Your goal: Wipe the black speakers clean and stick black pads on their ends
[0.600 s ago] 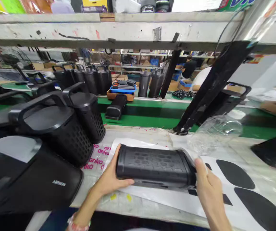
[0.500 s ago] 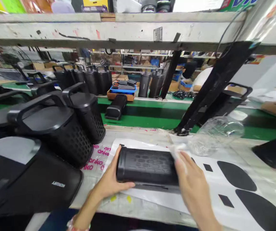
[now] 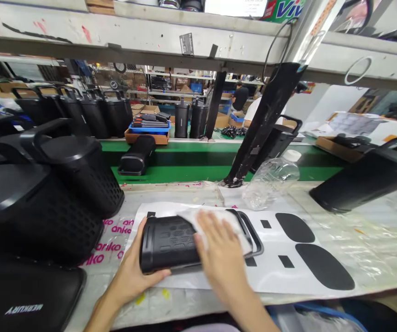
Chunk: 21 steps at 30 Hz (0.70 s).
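A black speaker-like case with a perforated face and a loop handle lies on its side on a white sheet. Its left end is gripped by my left hand, thumb along the lower front edge. My right hand presses a white cloth flat onto the right part of the case, fingers stretched over the cloth. The handle sticks out to the right, past the cloth. Dark oval pads and small dark squares are on the sheet's right part.
Upright black cases crowd the left side, one marked MERKURY. A clear bottle stands beside a slanted black post. Another case leans at right. Behind runs a green belt with a lying case; a shelf beam crosses above.
The view has shifted right, so the scene sits further left. The cloth and my right hand have moved left over the case, uncovering its handle. My left hand keeps its hold.
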### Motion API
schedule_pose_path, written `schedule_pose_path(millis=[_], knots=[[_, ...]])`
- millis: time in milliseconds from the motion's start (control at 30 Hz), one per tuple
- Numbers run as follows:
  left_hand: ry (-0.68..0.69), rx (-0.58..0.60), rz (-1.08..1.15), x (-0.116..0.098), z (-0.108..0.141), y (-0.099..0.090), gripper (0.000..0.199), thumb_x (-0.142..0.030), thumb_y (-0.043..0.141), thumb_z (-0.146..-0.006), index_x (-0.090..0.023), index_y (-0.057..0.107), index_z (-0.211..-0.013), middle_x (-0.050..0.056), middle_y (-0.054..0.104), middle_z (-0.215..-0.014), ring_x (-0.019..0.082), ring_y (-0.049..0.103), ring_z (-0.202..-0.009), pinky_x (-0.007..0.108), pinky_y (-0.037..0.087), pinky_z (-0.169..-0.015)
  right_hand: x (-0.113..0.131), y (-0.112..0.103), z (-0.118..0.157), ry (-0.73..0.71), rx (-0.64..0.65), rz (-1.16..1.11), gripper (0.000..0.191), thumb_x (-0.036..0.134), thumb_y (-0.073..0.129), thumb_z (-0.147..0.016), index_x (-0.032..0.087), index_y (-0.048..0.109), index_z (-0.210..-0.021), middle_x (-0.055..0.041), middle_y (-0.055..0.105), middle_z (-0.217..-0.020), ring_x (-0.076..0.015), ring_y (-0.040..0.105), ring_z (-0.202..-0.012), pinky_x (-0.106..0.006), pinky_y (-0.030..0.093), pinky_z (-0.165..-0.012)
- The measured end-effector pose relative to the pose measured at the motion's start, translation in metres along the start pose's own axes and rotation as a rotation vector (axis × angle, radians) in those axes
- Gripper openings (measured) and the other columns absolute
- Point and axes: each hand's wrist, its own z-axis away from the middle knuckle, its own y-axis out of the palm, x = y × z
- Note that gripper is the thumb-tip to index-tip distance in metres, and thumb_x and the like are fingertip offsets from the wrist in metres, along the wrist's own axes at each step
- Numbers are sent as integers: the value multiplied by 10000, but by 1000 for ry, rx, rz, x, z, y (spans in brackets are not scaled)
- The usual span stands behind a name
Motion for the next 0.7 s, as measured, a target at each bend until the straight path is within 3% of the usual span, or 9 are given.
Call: schedule_pose_path(millis=[67,133,233,333,400,500,633,700], knots=[[-27,-3,0,-9,1,-1,1070,-416,789,-699,-293,154,-1552,110,372,-1560,339,315,-1452,545,221,-1198,-43,-25,1,331,25,-116,484,420,367,-999,130,645,-1269,-89,613,-1308,-308,507,-1263,-448,302,-1081],[-30,-2,-12,-11,2,-1,1064,-427,789,-701,-307,158,-1549,102,369,-1562,344,303,-1456,548,218,-1198,-83,-50,4,790,13,-281,561,581,451,-882,143,719,-1107,-130,697,-1129,-363,590,-1123,-469,414,-971],[38,29,-47,-3,6,-3,1109,-451,791,-716,-328,77,-1555,118,261,-1610,351,275,-1465,552,220,-1196,-121,-71,12,1129,-94,-332,563,649,518,-759,131,707,-871,-169,711,-878,-410,616,-990,-474,474,-829],[95,111,-79,8,15,-5,1158,-423,789,-739,-388,-48,-1538,117,98,-1651,346,239,-1478,572,226,-1183,-124,-62,20,1209,-122,-497,437,603,620,-661,176,660,-745,-113,681,-740,-351,640,-918,-391,508,-743],[35,139,-44,11,24,-6,1196,-408,795,-730,-388,-92,-1532,132,140,-1640,358,288,-1460,596,253,-1163,-112,-48,20,1216,-126,-657,433,614,616,-645,189,639,-725,-68,646,-666,-293,650,-788,-341,512,-646],[-68,145,77,6,36,-5,1330,-469,837,-648,-321,-139,-1538,175,235,-1605,406,363,-1414,626,263,-1146,-89,-38,13,1228,-249,-778,445,620,594,-635,192,614,-755,-37,619,-649,-241,606,-688,-303,463,-544],[-103,4,158,-7,39,-1,1186,-531,765,-723,-345,-67,-1548,118,202,-1627,375,299,-1454,621,166,-1183,-74,-50,-6,1235,-474,-758,365,562,599,-632,208,560,-711,15,503,-548,-172,460,-524,-288,329,-441],[-78,-56,139,-12,35,0,1073,-500,732,-773,-385,-4,-1545,66,168,-1643,339,220,-1490,611,130,-1197,-72,-57,-14,1140,-560,-739,346,551,600,-655,245,443,-607,55,357,-487,-134,338,-467,-284,276,-426]])
